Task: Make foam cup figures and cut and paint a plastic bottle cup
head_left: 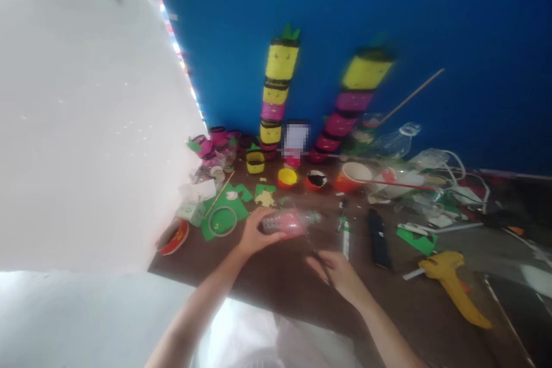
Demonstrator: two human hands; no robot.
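While the left hand [256, 234] grips a bottle [290, 224] on its side above the middle of the table [276, 293], the right hand [342, 276] is closed around a thin tool [319, 263] angled toward it. Blur prevents confirming contact or the tool's type.

Work on the bottle is judged unfinished. Its body appears whole, with no cut confirmed; it carries pink around the middle, label or coating not determinable. It shows no black band or green top such as those on the left stack [276, 95]. That stack and the right stack [353, 100], both at the far side, appear largely assembled. The right one leans rightward.

Materials noted: the bottle is clear, smooth, rounded plastic. Stack sections are roughly cylindrical, yellow and pink, with a wrinkled-looking surface and dark rims. At left, green sheets [235, 207] are flat, with irregular edges; a tape ring [210, 222] lies on them. Farther right, a paper tub [353, 177] has a pale, round mouth. Near right, a glue gun [448, 279] is yellow, with a curved handle.
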